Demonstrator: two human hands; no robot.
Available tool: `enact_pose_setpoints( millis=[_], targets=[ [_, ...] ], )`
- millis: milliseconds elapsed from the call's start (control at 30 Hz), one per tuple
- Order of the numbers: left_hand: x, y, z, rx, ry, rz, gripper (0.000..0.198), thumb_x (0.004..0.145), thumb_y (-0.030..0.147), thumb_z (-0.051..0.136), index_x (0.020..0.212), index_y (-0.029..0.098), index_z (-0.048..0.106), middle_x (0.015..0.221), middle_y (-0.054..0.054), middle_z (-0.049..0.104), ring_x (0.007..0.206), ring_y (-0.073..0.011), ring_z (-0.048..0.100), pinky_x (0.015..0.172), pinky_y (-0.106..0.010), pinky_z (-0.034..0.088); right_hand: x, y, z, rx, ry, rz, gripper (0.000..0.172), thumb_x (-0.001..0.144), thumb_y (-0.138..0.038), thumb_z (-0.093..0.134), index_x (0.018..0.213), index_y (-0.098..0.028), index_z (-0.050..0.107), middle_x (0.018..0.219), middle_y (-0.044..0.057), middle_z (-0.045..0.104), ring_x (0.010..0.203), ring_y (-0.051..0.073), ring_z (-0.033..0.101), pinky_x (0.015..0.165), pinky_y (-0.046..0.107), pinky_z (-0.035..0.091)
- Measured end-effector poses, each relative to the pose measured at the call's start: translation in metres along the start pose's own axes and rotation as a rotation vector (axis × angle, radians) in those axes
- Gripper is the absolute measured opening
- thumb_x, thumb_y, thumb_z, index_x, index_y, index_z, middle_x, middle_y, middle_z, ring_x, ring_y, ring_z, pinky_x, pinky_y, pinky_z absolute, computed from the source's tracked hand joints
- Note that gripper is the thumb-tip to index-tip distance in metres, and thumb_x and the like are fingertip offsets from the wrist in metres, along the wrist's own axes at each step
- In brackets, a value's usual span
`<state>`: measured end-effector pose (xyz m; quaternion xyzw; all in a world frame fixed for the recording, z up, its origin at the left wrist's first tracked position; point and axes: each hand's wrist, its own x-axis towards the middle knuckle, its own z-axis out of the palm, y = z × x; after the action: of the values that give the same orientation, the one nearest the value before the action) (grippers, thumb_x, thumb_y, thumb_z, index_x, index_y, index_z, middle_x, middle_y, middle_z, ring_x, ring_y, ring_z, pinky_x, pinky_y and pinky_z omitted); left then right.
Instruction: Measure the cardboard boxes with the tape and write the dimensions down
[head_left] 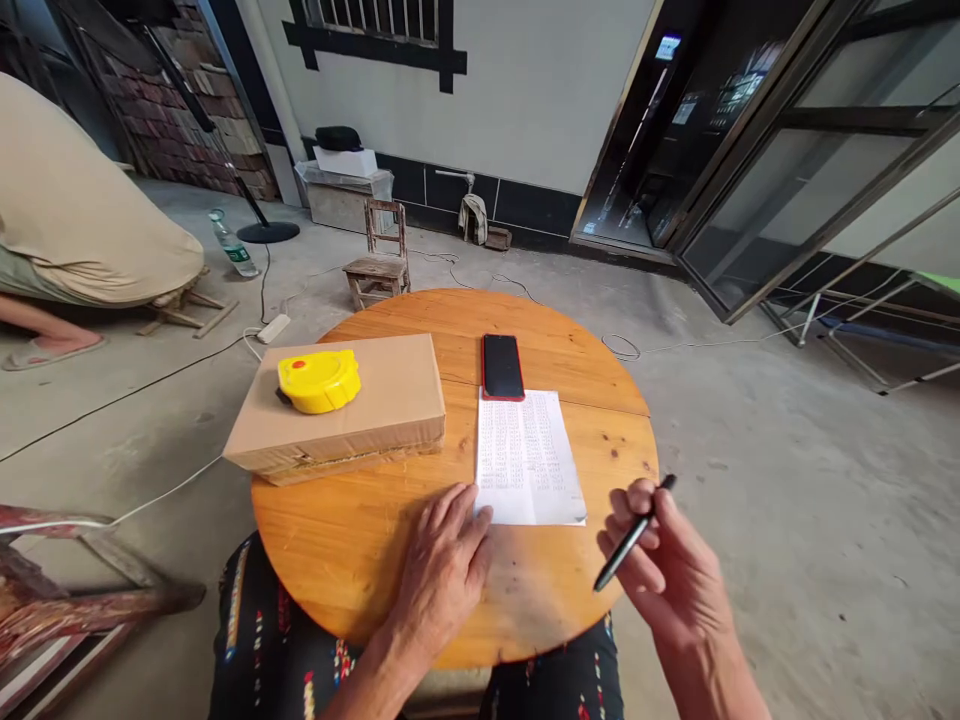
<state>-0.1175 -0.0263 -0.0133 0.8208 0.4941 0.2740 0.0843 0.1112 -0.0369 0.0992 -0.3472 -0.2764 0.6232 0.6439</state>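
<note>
My right hand (667,560) is raised over the right edge of the round wooden table (525,610), pinching a dark pen (626,550) that slants down to the left. Flat on the tabletop, my left hand (442,560) rests with fingers stretched out, its fingertips at the lower left edge of a white sheet of paper (525,470). Rows of small printed or written characters cover the sheet, too fine to read. A phone with a red case (502,367) lies at the top of the paper, its screen dark.
A brown cardboard box (390,400) sits on the table's left side, with a yellow tape measure (321,380) on top. Beyond the table stand a small wooden chair (379,262) and a plastic bottle (234,245). Another person (82,210) sits at far left. Cables cross the floor.
</note>
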Motion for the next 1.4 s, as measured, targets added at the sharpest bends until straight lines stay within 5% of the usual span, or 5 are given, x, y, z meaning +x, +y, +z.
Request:
enact_pose_setpoints(
  millis=[200,300,467,967,1400],
  targets=[
    [0.001,0.001,-0.004,-0.008,0.019,0.015,0.021,0.095,0.019,0.048,0.109,0.018,0.063,0.128,-0.01,0.061,0.124,-0.0286,0.05,0.102,-0.049,0.045,0.001,0.008,0.01,-0.114,-0.031,-0.1,0.019,0.088,-0.042,0.064,0.083,-0.024,0.066,0.058,-0.005,0.047,0.038,0.008,0.047,0.037,0.02,0.032],
    [0.002,0.002,-0.007,-0.021,0.027,0.006,0.019,0.095,0.019,0.049,0.108,0.018,0.062,0.128,-0.009,0.061,0.125,-0.0276,0.05,0.102,-0.048,0.045,-0.004,0.035,0.009,-0.361,-0.014,-0.141,0.017,0.085,-0.031,0.069,0.074,-0.022,0.061,0.059,-0.004,0.053,0.047,0.01,0.055,0.045,0.021,0.04],
    [0.002,0.005,-0.01,-0.039,0.002,-0.023,0.02,0.094,0.017,0.048,0.11,0.018,0.061,0.123,-0.009,0.061,0.118,-0.0269,0.051,0.098,-0.047,0.047,-0.013,0.069,0.007,-0.895,-0.022,-0.312,0.017,0.096,-0.03,0.055,0.107,-0.024,0.066,0.08,0.001,0.071,0.07,0.015,0.064,0.067,0.027,0.051],
    [0.001,0.005,-0.005,-0.053,0.017,-0.079,0.027,0.088,0.009,0.049,0.111,0.013,0.063,0.114,-0.012,0.063,0.106,-0.0297,0.054,0.09,-0.05,0.05,0.04,0.113,0.009,-0.895,-0.04,0.027,0.03,0.097,-0.044,0.05,0.077,-0.022,0.052,0.058,-0.005,0.05,0.054,0.011,0.043,0.053,0.024,0.036],
    [0.001,0.003,-0.005,-0.075,0.029,-0.107,0.032,0.087,0.009,0.047,0.114,0.014,0.063,0.114,-0.01,0.064,0.105,-0.0285,0.055,0.09,-0.047,0.049,0.035,0.114,0.012,-1.153,-0.057,-0.023,0.03,0.097,-0.041,0.047,0.075,-0.021,0.052,0.061,-0.005,0.045,0.055,0.011,0.04,0.051,0.024,0.034]
  ],
)
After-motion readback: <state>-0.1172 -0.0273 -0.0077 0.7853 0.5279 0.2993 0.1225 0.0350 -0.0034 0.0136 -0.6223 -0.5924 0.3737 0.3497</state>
